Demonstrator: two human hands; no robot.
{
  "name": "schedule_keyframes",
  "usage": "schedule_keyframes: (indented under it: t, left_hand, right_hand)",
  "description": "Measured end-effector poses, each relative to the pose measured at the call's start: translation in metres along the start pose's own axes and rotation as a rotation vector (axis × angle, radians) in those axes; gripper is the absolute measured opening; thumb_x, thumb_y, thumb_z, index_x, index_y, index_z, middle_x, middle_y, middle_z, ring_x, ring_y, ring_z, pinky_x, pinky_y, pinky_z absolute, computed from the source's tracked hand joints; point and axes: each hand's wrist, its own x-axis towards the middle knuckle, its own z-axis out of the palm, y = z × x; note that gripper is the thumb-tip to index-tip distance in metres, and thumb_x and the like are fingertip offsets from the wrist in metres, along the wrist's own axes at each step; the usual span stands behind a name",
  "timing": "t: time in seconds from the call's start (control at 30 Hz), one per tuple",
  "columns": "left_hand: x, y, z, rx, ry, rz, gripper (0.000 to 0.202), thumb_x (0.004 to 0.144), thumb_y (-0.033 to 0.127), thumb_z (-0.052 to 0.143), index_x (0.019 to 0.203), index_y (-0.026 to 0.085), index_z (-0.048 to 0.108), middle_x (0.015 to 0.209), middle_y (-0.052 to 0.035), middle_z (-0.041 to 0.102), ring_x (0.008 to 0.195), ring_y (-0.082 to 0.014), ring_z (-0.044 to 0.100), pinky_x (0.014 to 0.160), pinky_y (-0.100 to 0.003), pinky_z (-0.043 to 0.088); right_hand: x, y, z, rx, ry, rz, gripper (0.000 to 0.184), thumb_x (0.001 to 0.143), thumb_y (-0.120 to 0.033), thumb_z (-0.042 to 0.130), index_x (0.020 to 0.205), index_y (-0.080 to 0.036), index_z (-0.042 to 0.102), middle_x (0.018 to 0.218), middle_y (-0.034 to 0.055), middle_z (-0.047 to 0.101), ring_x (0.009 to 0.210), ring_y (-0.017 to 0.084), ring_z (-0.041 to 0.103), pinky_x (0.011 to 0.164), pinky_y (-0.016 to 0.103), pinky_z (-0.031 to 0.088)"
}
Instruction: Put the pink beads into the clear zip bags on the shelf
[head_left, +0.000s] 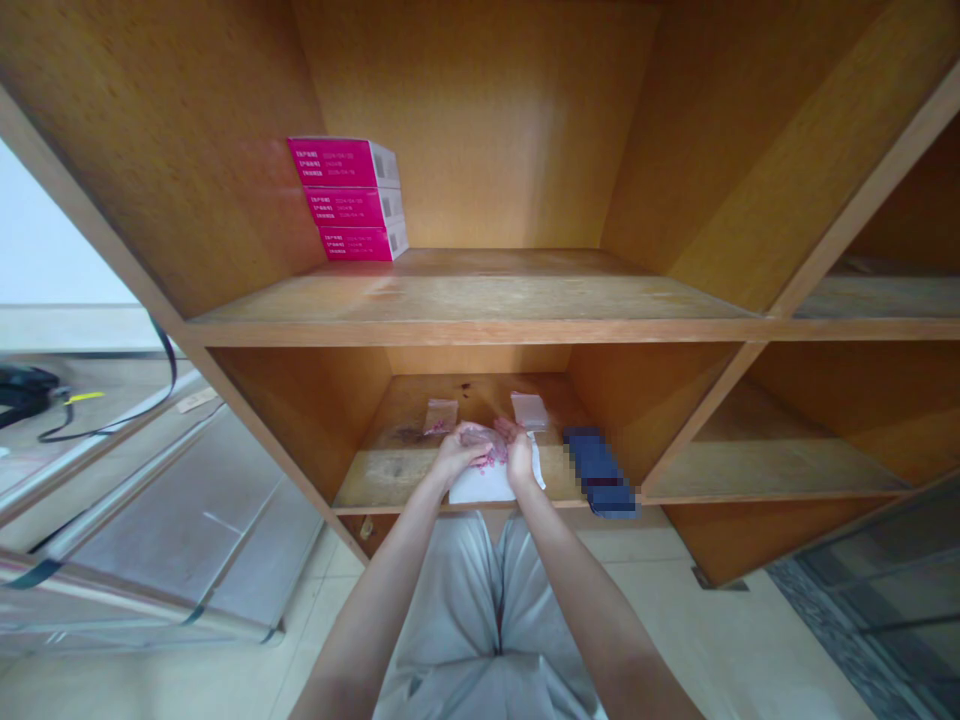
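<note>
Both my left hand [459,450] and my right hand [517,452] are low in the wooden cubby, pinching a crumpled pink-printed packet [486,446] between them. Its exact form is partly hidden by my fingers. Beneath my hands lies a white paper sheet or envelope [486,483], hanging over the shelf's front edge. Two small clear plastic sachets [441,416] [529,410] lie just beyond my fingers on the shelf board [390,480]. To the right of my right hand sits a blue object [600,472], too blurred to identify.
Above my hands, a wooden shelf [465,300] holds a stack of three magenta boxes [346,198] against its back left. Wooden dividers flank the cubby. Flat packaged panels [187,530] lean at the left, with a black strap and bag [30,392] beyond them.
</note>
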Motion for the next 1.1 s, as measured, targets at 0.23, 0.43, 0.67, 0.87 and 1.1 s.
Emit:
schedule_keyframes:
  t: [0.23,0.43,0.67,0.87,1.1]
  left_hand:
    - [0.001,0.000,-0.003,0.000,-0.003,0.008,0.040,0.054,0.023,0.075,0.089,0.016,0.055,0.076,-0.0027,0.062,0.062,-0.0119,0.061,0.058,-0.026,0.052]
    - [-0.010,0.000,-0.015,-0.080,0.012,0.049,0.039,0.060,0.023,0.072,0.094,0.016,0.054,0.090,-0.0070,0.064,0.073,-0.0149,0.063,0.064,-0.028,0.053]
    - [-0.023,-0.011,-0.034,-0.317,0.147,0.101,0.036,0.064,0.018,0.069,0.097,0.017,0.054,0.095,-0.0054,0.064,0.083,-0.0161,0.064,0.070,-0.025,0.052]
    - [-0.023,-0.011,-0.037,-0.413,0.137,0.118,0.031,0.066,0.015,0.067,0.094,0.019,0.055,0.092,-0.0012,0.065,0.085,-0.0159,0.063,0.076,-0.026,0.051]
    - [-0.025,-0.011,-0.039,-0.412,0.140,0.091,0.031,0.066,0.015,0.067,0.094,0.020,0.054,0.094,-0.0008,0.064,0.086,-0.0156,0.063,0.078,-0.026,0.050]
  right_hand:
    - [0.002,0.003,-0.003,-0.001,-0.020,-0.031,0.040,0.079,-0.039,0.030,0.088,-0.016,0.062,0.097,0.0097,0.065,0.091,0.019,0.061,0.087,0.037,0.043]
    - [0.001,0.002,-0.002,0.051,-0.033,-0.051,0.037,0.077,-0.035,0.032,0.086,-0.016,0.062,0.096,0.0086,0.066,0.091,0.019,0.061,0.088,0.037,0.042]
    - [0.000,0.003,0.000,-0.002,-0.021,-0.051,0.037,0.077,-0.035,0.032,0.086,-0.015,0.063,0.094,0.0089,0.066,0.091,0.019,0.060,0.090,0.037,0.040]
    - [0.001,0.004,0.000,-0.140,-0.059,-0.059,0.043,0.079,-0.045,0.033,0.087,-0.016,0.064,0.097,0.0087,0.066,0.094,0.019,0.059,0.091,0.037,0.039]
    - [-0.004,-0.003,0.007,-0.208,-0.173,-0.025,0.051,0.079,-0.054,0.033,0.089,-0.016,0.065,0.100,0.0094,0.065,0.095,0.019,0.058,0.092,0.037,0.038]
